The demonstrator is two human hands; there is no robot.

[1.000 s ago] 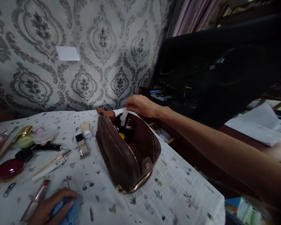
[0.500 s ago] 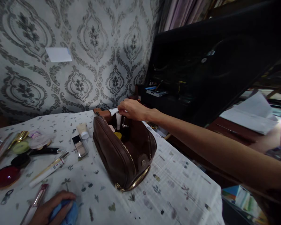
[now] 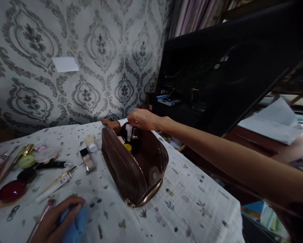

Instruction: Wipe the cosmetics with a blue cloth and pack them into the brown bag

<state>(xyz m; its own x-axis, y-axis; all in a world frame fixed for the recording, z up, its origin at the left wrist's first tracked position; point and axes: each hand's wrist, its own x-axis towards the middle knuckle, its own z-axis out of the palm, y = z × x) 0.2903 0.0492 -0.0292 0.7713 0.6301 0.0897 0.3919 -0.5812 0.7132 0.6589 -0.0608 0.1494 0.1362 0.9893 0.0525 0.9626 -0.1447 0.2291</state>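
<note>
Cosmetics (image 3: 128,147) inside brown bag (image 3: 121,165)

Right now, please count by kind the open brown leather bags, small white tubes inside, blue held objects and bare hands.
Open brown leather bag: 1
Small white tube: 1
Blue held object: 1
Bare left hand, bare right hand: 2
Total: 5

Smooth white plastic-looking tube (image 3: 129,133) just under the right hand (image 3: 142,118), brown leather-look bag (image 3: 117,162) around it, shiny gold metal zip (image 3: 153,194) nearer, matt-looking blue item (image 3: 78,224) in the left hand (image 3: 52,217), matt tablecloth (image 3: 192,211) below.
</note>
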